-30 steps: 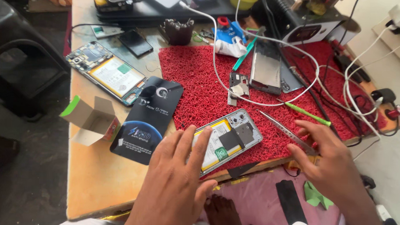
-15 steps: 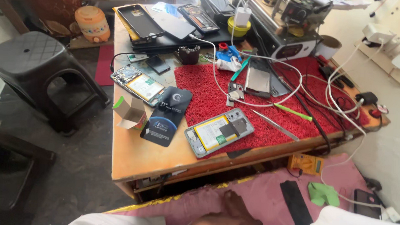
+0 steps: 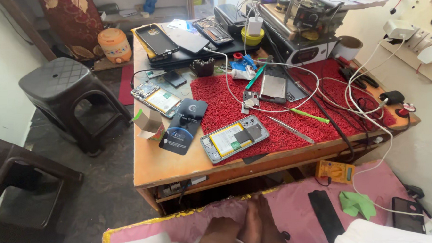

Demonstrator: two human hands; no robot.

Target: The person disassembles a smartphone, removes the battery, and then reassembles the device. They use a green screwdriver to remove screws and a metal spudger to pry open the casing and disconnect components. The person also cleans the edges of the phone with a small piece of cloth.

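Red matting (image 3: 274, 114) covers the right half of the wooden bench (image 3: 151, 162), and an opened phone (image 3: 234, 138), its yellow battery showing, lies at the mat's near left corner, close to the bench's near edge. Metal tweezers (image 3: 291, 129) and a green stick tool (image 3: 309, 116) lie on the mat just to its right. Neither hand is in view, so the fingers' state cannot be seen.

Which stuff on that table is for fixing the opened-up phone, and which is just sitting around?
For the phone work:
opened phone with its back off
metal tweezers
green pry tool
red mat

Just lying about:
black phone box
small cardboard box
yellow multimeter
green cloth
black stool

No hands show.
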